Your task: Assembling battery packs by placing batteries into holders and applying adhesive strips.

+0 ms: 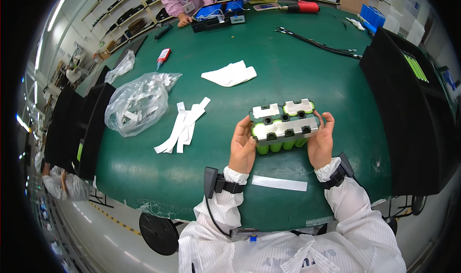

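Note:
Between my hands is a battery pack (287,127) of several green cylindrical cells, with black plastic holders and silvery metal strips across its top. My left hand (241,146) grips its left end, thumb toward the near side. The opposite end rests in my right hand (321,141), whose fingers curl along that side. Just nearer to me, a single white strip (279,183) lies flat on the green table (201,177). More white strips (182,126) lie crossed over one another to the left. Beyond the pack is a folded white cloth (229,74).
A clear plastic bag (137,105) and a small red bottle (163,55) lie at left. Black bins with green cells stand on both sides, one bin (408,109) at right. Black cables (317,43) and a red heat gun (302,7) lie farther back. Co-workers handle a blue battery assembly (218,13).

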Available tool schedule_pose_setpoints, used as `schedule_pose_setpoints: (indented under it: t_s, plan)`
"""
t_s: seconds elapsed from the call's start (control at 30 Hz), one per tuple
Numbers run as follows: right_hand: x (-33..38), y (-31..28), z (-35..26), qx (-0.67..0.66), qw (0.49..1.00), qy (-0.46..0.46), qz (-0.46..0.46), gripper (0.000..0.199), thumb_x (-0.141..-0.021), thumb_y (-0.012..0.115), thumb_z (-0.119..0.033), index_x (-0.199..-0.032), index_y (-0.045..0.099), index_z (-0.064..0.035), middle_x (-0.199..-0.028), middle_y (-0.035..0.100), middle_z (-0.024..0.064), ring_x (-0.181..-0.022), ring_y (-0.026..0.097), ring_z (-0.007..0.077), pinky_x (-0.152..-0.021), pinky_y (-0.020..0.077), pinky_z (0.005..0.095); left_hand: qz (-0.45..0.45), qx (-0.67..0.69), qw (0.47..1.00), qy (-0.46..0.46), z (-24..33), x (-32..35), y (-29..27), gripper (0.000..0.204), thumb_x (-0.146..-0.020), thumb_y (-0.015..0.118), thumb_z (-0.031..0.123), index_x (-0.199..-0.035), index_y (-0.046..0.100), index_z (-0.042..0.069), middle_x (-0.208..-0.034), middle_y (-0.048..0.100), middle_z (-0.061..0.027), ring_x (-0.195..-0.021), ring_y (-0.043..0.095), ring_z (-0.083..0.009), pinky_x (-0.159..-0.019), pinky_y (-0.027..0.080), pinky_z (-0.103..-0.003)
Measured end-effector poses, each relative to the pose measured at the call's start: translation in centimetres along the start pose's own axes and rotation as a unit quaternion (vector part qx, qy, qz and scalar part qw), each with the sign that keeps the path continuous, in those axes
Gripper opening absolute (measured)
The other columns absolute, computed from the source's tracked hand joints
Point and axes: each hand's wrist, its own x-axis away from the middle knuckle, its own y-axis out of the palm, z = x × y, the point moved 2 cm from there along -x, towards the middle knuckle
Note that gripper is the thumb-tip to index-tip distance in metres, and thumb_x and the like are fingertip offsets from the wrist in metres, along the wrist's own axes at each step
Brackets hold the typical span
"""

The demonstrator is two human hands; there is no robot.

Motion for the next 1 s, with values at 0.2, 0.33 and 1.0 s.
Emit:
schedule_pose_setpoints:
  t_s: [0.2, 0.33, 1.0]
  plan:
    - [-0.8, -0.8, 0.0, -0.025, 0.992, 0.097, -0.074, 0.058, -0.083, 0.055, -0.031, -0.129, 0.027, -0.0074, -0.122, 0.042, 0.0052, -0.114, 0.039, 0.0165, -0.098, 0.0261, 0.0311, -0.012, 0.046, 0.998, -0.035, -0.6, -0.2, -0.1, 0.054, -0.081, 0.053, 0.012, -0.128, 0.027, 0.009, -0.126, 0.036, -0.0052, -0.118, 0.035, -0.0180, -0.100, 0.026, -0.034]
    - [-1.2, -4.7, 1.5, -0.020, 0.981, 0.165, -0.097, 0.051, -0.088, 0.045, -0.034, -0.128, 0.032, -0.0068, -0.123, 0.044, 0.0042, -0.114, 0.040, 0.0187, -0.097, 0.0269, 0.0337, -0.025, 0.068, 0.996, -0.045, -0.3, -0.4, 0.5, 0.054, -0.081, 0.052, 0.009, -0.128, 0.026, 0.009, -0.127, 0.032, -0.0052, -0.120, 0.031, -0.0169, -0.102, 0.022, -0.032]
    - [-1.7, -6.4, 2.8, -0.052, 0.978, 0.198, -0.041, 0.027, -0.090, 0.036, -0.016, -0.110, 0.050, -0.0031, -0.107, 0.054, 0.0069, -0.102, 0.048, 0.0200, -0.090, 0.0363, 0.0329, -0.014, 0.087, 0.994, -0.067, -0.4, -0.4, 1.1, 0.040, -0.094, 0.035, 0.022, -0.131, 0.027, 0.007, -0.128, 0.036, -0.0049, -0.118, 0.034, -0.0136, -0.099, 0.025, -0.027]
